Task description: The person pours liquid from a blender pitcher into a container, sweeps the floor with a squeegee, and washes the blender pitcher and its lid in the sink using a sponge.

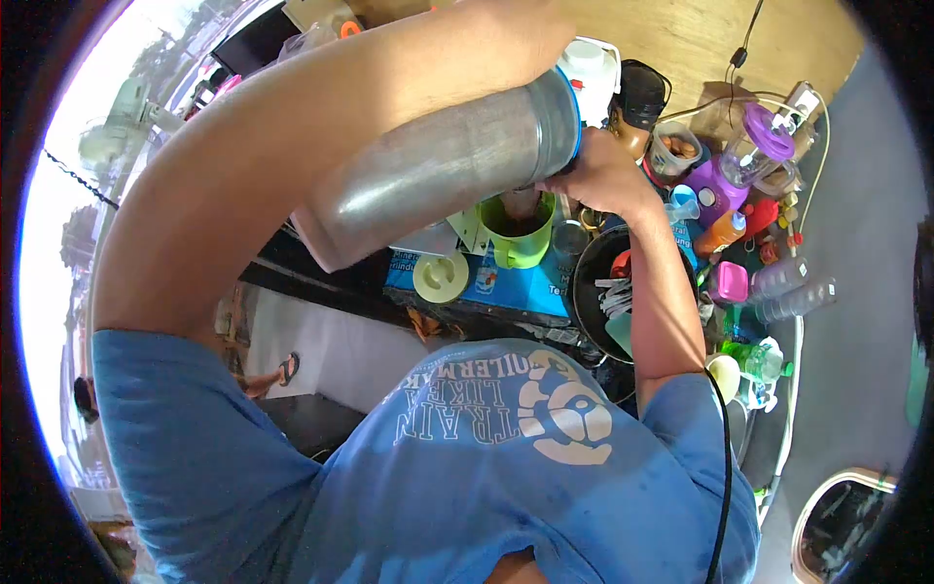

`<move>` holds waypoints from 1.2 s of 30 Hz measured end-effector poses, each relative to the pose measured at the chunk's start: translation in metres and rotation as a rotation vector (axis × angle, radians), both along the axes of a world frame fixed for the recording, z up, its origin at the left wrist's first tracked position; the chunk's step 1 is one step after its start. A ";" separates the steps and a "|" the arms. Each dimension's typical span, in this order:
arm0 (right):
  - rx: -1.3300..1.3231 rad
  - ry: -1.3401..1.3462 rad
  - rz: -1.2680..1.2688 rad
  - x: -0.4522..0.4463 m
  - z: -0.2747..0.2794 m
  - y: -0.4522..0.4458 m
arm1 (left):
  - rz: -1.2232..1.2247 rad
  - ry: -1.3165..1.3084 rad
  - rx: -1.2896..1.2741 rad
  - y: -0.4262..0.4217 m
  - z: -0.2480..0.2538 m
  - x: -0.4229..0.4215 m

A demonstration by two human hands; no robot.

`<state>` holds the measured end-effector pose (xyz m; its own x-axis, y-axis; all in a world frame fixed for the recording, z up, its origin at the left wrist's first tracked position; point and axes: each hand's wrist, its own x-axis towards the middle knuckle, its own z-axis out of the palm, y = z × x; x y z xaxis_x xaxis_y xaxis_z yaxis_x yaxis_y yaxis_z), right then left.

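Nearest: blue shirt (467, 496) at the tabletop's near side. Left arm (321, 92) raised high, elbow bent out wide, forearm crossing above a large clear container (428, 156). Left hand (530, 39) up by the container's blue rim; fingers not shown, so spread and hold cannot be told.

Right forearm (666, 302) reaches away from the body, wrist turned inward. Right hand (605, 173) has its fingers curled closed on the lower rim, as far as shows; tips hidden.

Container lies nearly on its side, base toward the left, mouth toward the right hand. Mouth end sits just over a green pitcher (525, 251), probably so that whatever leaves it drops inside. Brownish patch at the pitcher's opening; liquid or not, unclear.

Pitcher upright, in from the near edge of the blue-covered tabletop (530, 289). Pale green lid (441, 277) flat by that edge, left of it, likely set aside to leave the top open. Black pan (587, 282) toward the near right corner.

Farther: tub (664, 161) of brown round things and purple blender (715, 195), toward the far right corner; white jug (589, 63) toward the far edge.
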<state>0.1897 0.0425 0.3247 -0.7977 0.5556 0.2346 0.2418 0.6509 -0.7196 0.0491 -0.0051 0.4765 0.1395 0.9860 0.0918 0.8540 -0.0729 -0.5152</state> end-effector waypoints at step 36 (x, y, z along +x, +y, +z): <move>-0.238 0.188 0.055 0.002 -0.005 0.005 | -0.191 0.236 -0.022 0.017 0.003 0.032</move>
